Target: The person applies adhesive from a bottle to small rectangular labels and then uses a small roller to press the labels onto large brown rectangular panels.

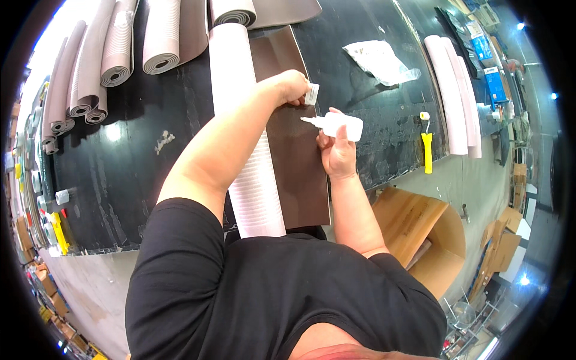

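Observation:
In front of me lies a partly unrolled mat, its pale ribbed roll [258,186] running lengthwise beside the flat brown sheet [297,174]. My left hand [291,88] reaches across the roll to the sheet's right edge, its fingers closed on a small white label [312,94] with print on it. A white squeeze bottle [347,127] with a thin nozzle is gripped in my right hand [339,157]. The bottle lies nearly level, nozzle pointing left over the brown sheet, a little below the label. Whether the label touches the sheet I cannot tell.
Several rolled mats [162,36] lie at the far left of the black table [138,168]. A crumpled plastic bag [384,63], a yellow-handled roller [427,150] and pale rolls [447,96] are to the right. An open cardboard box [441,246] stands below the table's right edge.

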A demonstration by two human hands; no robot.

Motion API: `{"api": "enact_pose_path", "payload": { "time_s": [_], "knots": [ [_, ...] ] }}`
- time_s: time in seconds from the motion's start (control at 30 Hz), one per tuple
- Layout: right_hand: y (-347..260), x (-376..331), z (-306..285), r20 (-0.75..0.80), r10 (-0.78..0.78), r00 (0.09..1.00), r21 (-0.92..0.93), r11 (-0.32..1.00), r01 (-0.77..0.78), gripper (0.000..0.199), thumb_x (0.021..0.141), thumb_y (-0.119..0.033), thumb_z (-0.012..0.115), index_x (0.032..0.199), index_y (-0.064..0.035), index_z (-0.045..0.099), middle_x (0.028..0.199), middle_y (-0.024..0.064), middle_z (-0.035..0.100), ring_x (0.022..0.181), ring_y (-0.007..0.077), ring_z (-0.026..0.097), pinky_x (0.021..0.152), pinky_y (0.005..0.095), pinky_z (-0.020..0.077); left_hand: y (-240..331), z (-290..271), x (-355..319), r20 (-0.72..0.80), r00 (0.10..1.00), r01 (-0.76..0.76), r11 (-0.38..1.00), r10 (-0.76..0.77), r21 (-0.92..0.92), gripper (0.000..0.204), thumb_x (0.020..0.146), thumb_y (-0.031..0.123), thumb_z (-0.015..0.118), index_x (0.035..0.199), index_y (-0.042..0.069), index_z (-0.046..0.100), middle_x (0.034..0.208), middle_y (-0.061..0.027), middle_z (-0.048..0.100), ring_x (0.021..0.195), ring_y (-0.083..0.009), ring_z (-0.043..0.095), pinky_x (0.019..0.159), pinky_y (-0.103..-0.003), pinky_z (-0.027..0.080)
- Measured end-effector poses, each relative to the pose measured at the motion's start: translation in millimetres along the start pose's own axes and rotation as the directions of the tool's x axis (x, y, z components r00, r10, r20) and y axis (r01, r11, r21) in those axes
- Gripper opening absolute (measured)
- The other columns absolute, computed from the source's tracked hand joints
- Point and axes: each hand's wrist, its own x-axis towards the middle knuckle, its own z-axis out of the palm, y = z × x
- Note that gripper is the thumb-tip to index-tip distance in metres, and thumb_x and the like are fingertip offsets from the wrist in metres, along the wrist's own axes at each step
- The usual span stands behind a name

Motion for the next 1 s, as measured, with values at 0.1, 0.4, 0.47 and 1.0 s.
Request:
{"api": "enact_pose_path", "payload": {
  "time_s": [0.1, 0.4, 0.47, 1.0],
  "knots": [
    [-6, 1, 9, 0.030, -0.081, 0.996, -0.322, 0.943, 0.086, 0.051, 0.097, -0.033, 0.062, 0.131, 0.0012, 0.048, 0.095, 0.0019, 0.061, 0.074, 0.0076, 0.051, 0.065, 0.0225, 0.0424, 2, -2, 4, -0.006, 0.998, 0.058, 0.996, -0.058, 0.062, 0.022, 0.097, 0.023, 0.059, 0.099, 0.002, 0.066, 0.085, -0.0066, 0.068, 0.072, -0.0130, 0.061, 0.062, -0.025, 0.050],
    [6, 2, -12, 0.112, -0.085, 0.990, -0.478, 0.869, 0.129, 0.056, 0.094, -0.038, 0.065, 0.128, 0.0033, 0.048, 0.096, 0.0046, 0.062, 0.078, 0.0118, 0.060, 0.068, 0.0246, 0.0498, 6, 1, 4, -0.002, 0.995, 0.095, 0.992, -0.095, 0.088, 0.019, 0.094, 0.017, 0.056, 0.101, 0.003, 0.067, 0.089, -0.0069, 0.070, 0.073, -0.0133, 0.064, 0.061, -0.025, 0.051],
    [13, 1, -13, 0.029, -0.139, 0.990, -0.267, 0.953, 0.142, 0.056, 0.094, -0.040, 0.064, 0.127, 0.0024, 0.049, 0.098, 0.0052, 0.061, 0.081, 0.0121, 0.061, 0.068, 0.0247, 0.0509, 7, 2, 2, -0.006, 0.997, 0.082, 0.996, -0.081, 0.021, 0.020, 0.094, 0.018, 0.057, 0.103, 0.003, 0.067, 0.090, -0.0072, 0.070, 0.074, -0.0130, 0.064, 0.061, -0.025, 0.051],
    [6, 22, -10, 0.283, -0.340, 0.897, -0.716, 0.547, 0.434, 0.021, 0.087, -0.012, 0.069, 0.101, 0.0025, 0.066, 0.099, 0.0098, 0.067, 0.089, 0.0198, 0.064, 0.083, 0.0310, 0.0499, 9, -1, 1, 0.003, 0.994, 0.105, 0.994, -0.105, -0.006, 0.018, 0.095, 0.018, 0.058, 0.101, 0.004, 0.067, 0.091, -0.0064, 0.070, 0.076, -0.0131, 0.066, 0.062, -0.024, 0.052]
  ]
}}
